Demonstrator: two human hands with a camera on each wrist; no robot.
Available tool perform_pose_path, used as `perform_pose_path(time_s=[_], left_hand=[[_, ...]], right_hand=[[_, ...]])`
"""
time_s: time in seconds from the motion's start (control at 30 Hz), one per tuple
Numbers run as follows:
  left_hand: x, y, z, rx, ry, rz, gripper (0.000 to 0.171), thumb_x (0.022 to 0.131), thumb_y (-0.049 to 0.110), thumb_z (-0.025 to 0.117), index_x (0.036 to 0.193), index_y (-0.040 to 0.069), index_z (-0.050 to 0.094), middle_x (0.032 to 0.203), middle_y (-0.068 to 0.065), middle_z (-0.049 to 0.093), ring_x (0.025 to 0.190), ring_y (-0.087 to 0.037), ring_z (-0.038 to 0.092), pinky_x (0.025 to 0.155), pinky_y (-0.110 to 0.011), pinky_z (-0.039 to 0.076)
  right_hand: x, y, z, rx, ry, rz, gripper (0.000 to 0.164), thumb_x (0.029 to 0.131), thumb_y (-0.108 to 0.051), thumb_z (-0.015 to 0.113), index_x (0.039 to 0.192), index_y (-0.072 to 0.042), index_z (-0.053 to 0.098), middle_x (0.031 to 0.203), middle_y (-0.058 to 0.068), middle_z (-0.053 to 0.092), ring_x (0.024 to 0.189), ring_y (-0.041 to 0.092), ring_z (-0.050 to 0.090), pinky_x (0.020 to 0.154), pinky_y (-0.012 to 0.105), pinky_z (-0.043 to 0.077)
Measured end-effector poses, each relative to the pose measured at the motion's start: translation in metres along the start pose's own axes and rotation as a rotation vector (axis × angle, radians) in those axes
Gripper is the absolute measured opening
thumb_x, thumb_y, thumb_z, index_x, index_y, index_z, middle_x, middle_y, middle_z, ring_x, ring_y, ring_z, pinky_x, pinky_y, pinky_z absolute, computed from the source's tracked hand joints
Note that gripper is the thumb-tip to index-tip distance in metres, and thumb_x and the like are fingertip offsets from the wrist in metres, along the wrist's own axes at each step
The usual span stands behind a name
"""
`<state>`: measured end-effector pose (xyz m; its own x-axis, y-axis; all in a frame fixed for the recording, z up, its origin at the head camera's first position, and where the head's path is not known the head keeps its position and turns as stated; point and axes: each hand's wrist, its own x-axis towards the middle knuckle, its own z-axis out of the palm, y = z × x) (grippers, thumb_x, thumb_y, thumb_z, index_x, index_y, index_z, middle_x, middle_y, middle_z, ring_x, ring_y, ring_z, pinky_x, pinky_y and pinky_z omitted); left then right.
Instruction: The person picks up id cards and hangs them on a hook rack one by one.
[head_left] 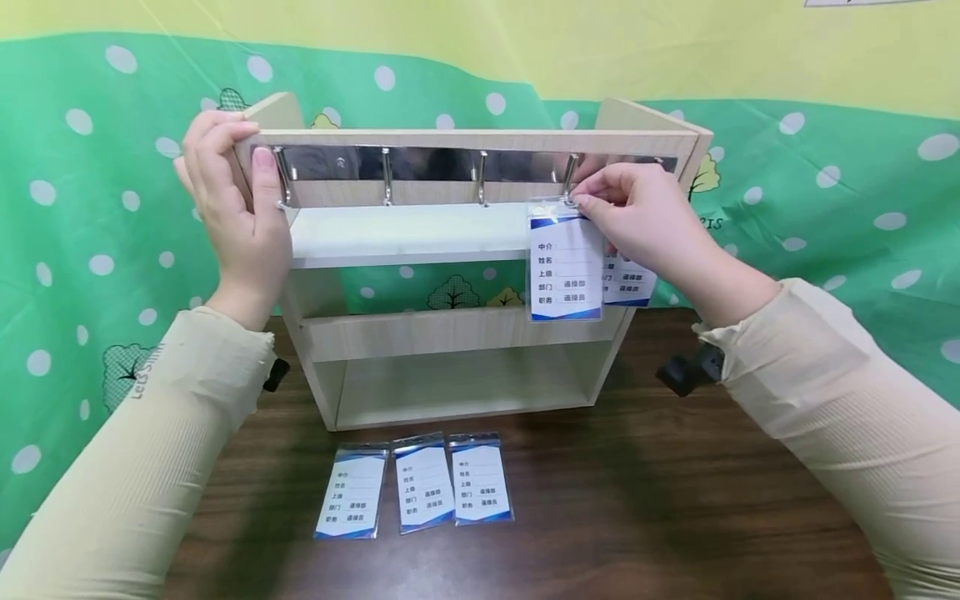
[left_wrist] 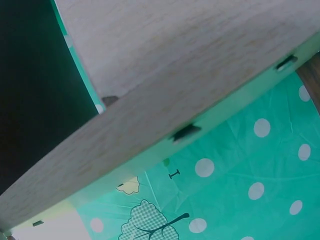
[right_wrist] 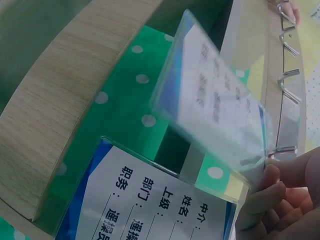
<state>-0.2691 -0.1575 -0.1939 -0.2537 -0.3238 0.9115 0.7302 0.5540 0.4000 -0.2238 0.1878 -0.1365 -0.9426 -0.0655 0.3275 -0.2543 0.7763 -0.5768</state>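
My right hand (head_left: 637, 200) pinches the top edge of a clear-sleeved ID badge (head_left: 566, 271), right at the fourth hook (head_left: 572, 171) of a metal hook rail (head_left: 435, 162). In the right wrist view this badge (right_wrist: 215, 100) is tilted, its top corner between thumb and fingers. Another badge (head_left: 630, 282) hangs further right, partly hidden behind the held one and my hand. My left hand (head_left: 243, 208) grips the upper left corner of a pale wooden shelf (head_left: 450, 333), thumb on the front. The left wrist view shows only the shelf's side board (left_wrist: 150, 120) and the backdrop.
Three more badges lie side by side on the dark wooden table (head_left: 600, 500) before the shelf: a left one (head_left: 352, 492), a middle one (head_left: 423, 487) and a right one (head_left: 480, 482). A green and yellow dotted cloth (head_left: 825, 208) hangs behind.
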Motion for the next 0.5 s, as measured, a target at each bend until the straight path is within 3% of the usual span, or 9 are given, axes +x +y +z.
perform_pose_path(time_s=[0.23,0.5], left_hand=[[0.0018,-0.0041,0.001,-0.005,0.006,0.005,0.029,0.094,0.027,0.047,0.113,0.01,0.059,0.124,0.012,0.049,0.124,-0.006,0.036,0.108,-0.024,0.022],[0.0,0.0041,0.002,-0.001,-0.003,-0.017,0.029,0.094,0.021,0.046,0.112,0.0,0.057,0.125,0.004,0.051,0.123,-0.007,0.036,0.108,-0.023,0.022]], right_hand=[[-0.0008,-0.003,0.0032,-0.035,0.042,-0.012,0.028,0.099,-0.027,0.058,0.115,-0.007,0.068,0.09,0.01,0.067,0.06,0.014,0.061,0.061,0.028,0.045],[-0.0039,-0.0032,0.0061,-0.05,0.057,-0.015,0.03,0.099,-0.031,0.056,0.118,-0.01,0.068,0.105,0.014,0.067,0.068,0.02,0.066,0.061,0.03,0.043]])
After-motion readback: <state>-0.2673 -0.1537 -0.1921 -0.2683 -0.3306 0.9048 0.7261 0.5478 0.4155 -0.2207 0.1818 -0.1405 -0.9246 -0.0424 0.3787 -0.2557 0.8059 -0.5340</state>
